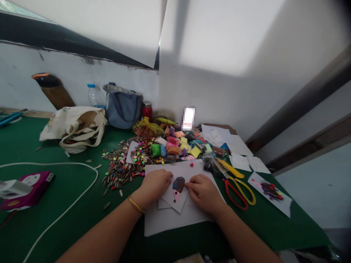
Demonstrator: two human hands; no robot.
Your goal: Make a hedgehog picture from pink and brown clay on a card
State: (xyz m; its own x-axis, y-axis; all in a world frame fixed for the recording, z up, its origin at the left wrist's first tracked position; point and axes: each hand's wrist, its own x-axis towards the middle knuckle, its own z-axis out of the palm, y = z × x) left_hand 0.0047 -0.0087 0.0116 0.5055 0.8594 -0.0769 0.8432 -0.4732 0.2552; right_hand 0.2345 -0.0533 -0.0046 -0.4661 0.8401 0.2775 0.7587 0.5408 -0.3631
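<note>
Clay figure [178, 185]: dark blue and brown modelling clay above a pink piece, on a small white paper card [182, 201], between both hands.
Step in hand: apparently shaping the clay by hand.
Left hand [153, 186]: fingers together and curled, against the card's edge; grip unclear.
Right hand [204, 193]: fingers extended, tips at the clay's edge; pinching or not, cannot tell.
Under card: paper sheet [170, 223].
Nearby: red clay bead [191, 165], yellow-handled scissors [241, 193], red-handled scissors [233, 195], sunflower seeds [120, 171], clay packets [175, 146].
</note>
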